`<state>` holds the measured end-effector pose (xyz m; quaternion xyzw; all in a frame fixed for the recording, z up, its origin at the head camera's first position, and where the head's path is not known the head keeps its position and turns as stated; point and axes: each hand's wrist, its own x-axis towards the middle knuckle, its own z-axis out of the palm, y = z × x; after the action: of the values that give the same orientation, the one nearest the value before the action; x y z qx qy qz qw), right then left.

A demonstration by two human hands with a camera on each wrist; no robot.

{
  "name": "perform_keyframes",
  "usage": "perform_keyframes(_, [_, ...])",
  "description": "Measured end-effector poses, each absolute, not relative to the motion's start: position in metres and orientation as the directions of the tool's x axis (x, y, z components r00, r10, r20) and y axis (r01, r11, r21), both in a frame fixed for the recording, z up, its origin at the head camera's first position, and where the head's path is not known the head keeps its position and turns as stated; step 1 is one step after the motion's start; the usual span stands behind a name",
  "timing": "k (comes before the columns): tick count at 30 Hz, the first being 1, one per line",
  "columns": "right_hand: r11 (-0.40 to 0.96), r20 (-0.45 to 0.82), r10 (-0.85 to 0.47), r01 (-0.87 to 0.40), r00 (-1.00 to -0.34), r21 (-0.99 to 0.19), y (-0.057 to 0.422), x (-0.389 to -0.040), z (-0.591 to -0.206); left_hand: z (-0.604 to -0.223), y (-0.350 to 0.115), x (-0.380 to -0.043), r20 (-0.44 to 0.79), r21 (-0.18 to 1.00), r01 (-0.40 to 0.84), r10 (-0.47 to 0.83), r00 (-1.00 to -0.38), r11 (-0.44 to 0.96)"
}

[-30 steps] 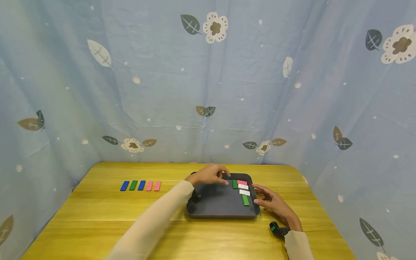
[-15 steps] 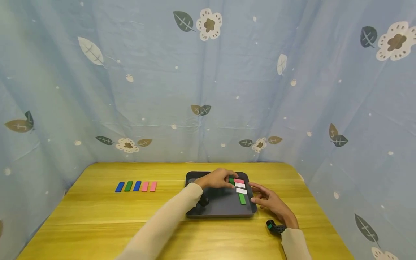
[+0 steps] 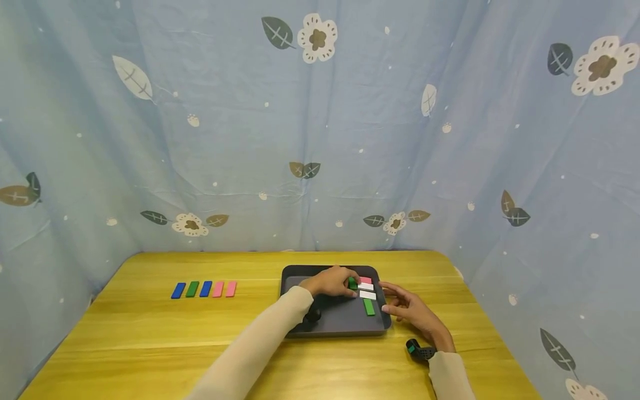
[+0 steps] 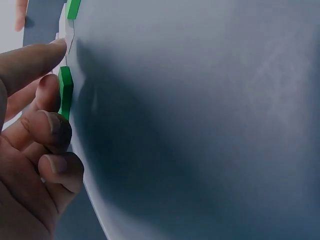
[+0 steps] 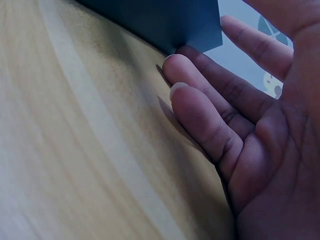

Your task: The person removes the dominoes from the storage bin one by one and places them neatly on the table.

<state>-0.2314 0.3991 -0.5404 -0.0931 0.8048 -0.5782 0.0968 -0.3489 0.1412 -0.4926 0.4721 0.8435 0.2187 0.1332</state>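
Note:
My left hand is over the dark grey tray, its bent fingers around a green domino-shaped tile. In the left wrist view a finger touches that green tile, while the thumb tip lies by a white tile with a gap to the green one. Beside it are a pink tile, two white tiles and a nearer green tile. My right hand stays at the tray's right side, fingers loosely bent, fingertips close to or touching the tray wall.
On the wooden table, left of the tray, is a row of several tiles: blue, green, blue and two pink. A blue patterned curtain hangs behind and at the sides.
My left hand has moved right and lowered from above the tray's middle to the green tile. My right hand keeps its place; the head view has turned slightly right.

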Motion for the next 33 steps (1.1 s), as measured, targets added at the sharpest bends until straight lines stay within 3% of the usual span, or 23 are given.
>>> perform_keyframes(13, [0.315, -0.048, -0.259, -0.038, -0.965, -0.948, 0.399, -0.23, -0.54, -0.497, 0.147, -0.344, -0.027, 0.566, 0.716, 0.877, -0.48, 0.409])
perform_keyframes(24, [0.325, -0.035, -0.26, -0.053, -0.965, -0.944, 0.399, -0.229, -0.538, -0.499, 0.154, -0.343, -0.049, 0.609, 0.713, 0.913, -0.404, 0.348])
perform_keyframes(33, [0.309, -0.035, -0.291, -0.059, -0.956, -0.949, 0.4, -0.23, -0.539, -0.503, 0.159, -0.342, -0.14, 0.628, 0.685, 0.919, -0.368, 0.37])
